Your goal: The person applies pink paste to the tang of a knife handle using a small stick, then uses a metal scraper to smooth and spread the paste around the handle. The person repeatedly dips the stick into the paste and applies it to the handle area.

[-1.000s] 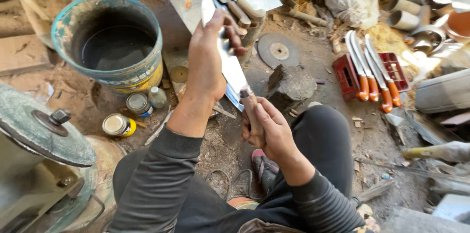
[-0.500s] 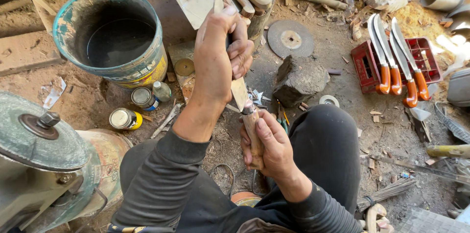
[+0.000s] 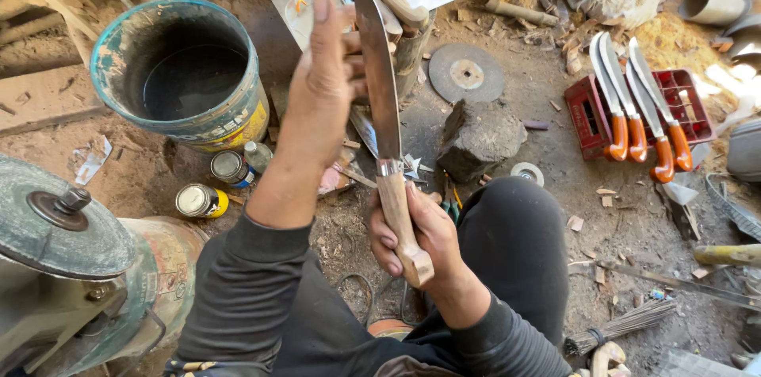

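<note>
Your right hand (image 3: 412, 230) has its fingers wrapped tight round the wooden handle of the long knife (image 3: 379, 76), blade pointing up and away from you. Your left hand (image 3: 321, 95) is open, fingers spread, lying flat against the blade's side near its middle. The risk, as I judge it, is that left palm sliding toward the edge and getting cut. If the handle twists in your grip, the tip could swing at the bucket (image 3: 181, 68) left of your fingers, or drop toward your knee (image 3: 515, 234).
</note>
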